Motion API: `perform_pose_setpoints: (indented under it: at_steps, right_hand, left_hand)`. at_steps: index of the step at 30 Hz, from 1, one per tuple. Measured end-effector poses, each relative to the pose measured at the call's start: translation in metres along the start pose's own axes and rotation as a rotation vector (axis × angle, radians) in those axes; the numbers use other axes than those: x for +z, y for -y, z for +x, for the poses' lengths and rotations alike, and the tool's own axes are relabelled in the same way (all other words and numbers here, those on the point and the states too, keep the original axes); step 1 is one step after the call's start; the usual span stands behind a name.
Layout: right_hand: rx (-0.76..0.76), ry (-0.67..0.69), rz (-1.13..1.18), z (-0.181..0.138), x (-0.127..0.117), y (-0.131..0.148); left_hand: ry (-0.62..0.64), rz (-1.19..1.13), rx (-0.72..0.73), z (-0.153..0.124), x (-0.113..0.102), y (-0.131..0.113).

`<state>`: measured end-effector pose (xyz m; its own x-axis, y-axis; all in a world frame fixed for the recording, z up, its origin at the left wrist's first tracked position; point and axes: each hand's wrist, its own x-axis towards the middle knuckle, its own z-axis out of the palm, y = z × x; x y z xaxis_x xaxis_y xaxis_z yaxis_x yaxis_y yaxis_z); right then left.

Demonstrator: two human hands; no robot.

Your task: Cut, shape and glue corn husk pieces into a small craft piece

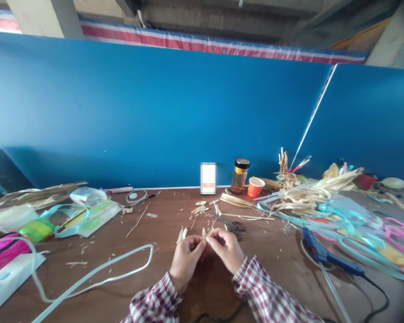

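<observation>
My left hand [186,259] is closed in a pinch on pale dried husk pieces [182,234], which stick out past its fingers like small petals. Fingertips of my right hand [228,249] meet the left ones and pinch a narrow husk strip [209,232] between them. Both hands hover low over the brown table. Just beyond the right hand lie dark-handled scissors [237,227]. Cut husk scraps [200,209] are scattered farther back. What sits deep between the fingers is hidden.
Right: a blue glue gun [333,259] with its cord, plus a heap of husks [299,199] and ribbons. Back: a dark-lidded jar [239,178], an orange paper cup [255,188]. Left: a white cable [121,259], a power strip [11,281], plastic packs. A blue partition [155,112] closes off the rear.
</observation>
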<state>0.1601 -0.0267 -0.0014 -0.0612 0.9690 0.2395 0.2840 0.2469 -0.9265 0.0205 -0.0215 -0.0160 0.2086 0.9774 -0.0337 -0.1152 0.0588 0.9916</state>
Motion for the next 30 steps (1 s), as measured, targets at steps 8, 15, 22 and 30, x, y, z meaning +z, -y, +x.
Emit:
perform_pose_setpoints:
  at_steps: [8,15,22,30]
  right_hand:
    - [0.008,0.003,-0.023,-0.0012,-0.0008,0.0063]
    - [0.007,-0.004,-0.036,-0.0009,-0.0006,0.0064]
    - [0.002,-0.013,-0.037,-0.0012,-0.0008,0.0060]
    - [0.002,-0.006,-0.036,-0.0017,-0.0008,0.0066]
  left_hand:
    - [-0.022,-0.021,-0.016,-0.0012,0.0014,-0.0002]
    - [-0.025,-0.023,-0.024,-0.0013,0.0013,-0.0007]
    - [-0.023,-0.017,-0.026,-0.0014,0.0014,-0.0009]
    - [-0.021,-0.015,-0.026,-0.0010,0.0013,-0.0008]
